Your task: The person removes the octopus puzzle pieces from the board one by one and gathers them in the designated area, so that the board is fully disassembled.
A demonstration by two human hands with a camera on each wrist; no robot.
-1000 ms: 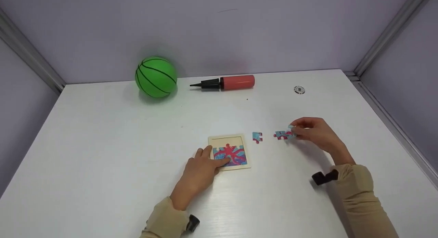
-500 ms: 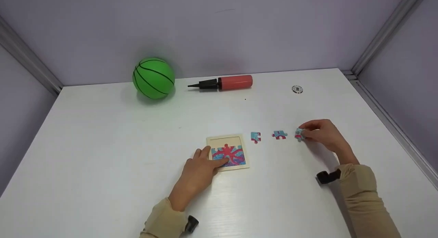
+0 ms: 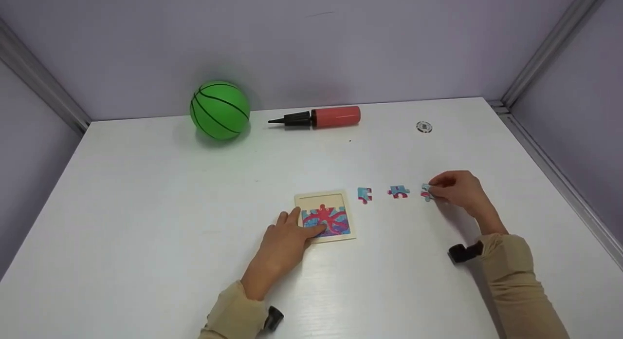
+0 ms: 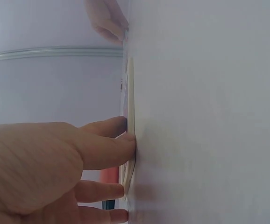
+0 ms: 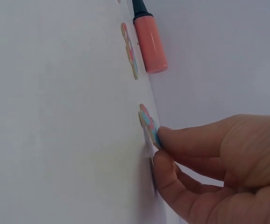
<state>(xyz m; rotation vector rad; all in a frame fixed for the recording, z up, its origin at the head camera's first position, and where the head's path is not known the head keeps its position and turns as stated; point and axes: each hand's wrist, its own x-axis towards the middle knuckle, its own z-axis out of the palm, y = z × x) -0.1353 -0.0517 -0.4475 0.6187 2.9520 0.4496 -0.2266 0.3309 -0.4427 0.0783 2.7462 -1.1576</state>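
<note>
A small wooden puzzle tray (image 3: 320,201) lies on the white table, partly filled with a pink octopus picture (image 3: 337,221). My left hand (image 3: 282,242) rests at its left side with fairly straight fingers, the thumb lying over the picture. In the left wrist view, fingertips press along the tray's edge (image 4: 131,93). To the right, my right hand (image 3: 460,193) pinches a blue and pink puzzle piece (image 5: 147,121) by its right end, close over the tabletop. Two loose pieces, a left one (image 3: 364,195) and a middle one (image 3: 398,192), lie between tray and right hand.
At the back of the table (image 3: 146,207) sit a green ball (image 3: 220,110) and a red and black hand pump (image 3: 336,117). A black and white round chip (image 3: 424,127) lies at back right. Walls enclose the back and sides.
My right hand has moved right with its puzzle piece, away from the middle piece it overlapped, and lowered it flatter at the row's right end. The left hand has stayed on the tray.
</note>
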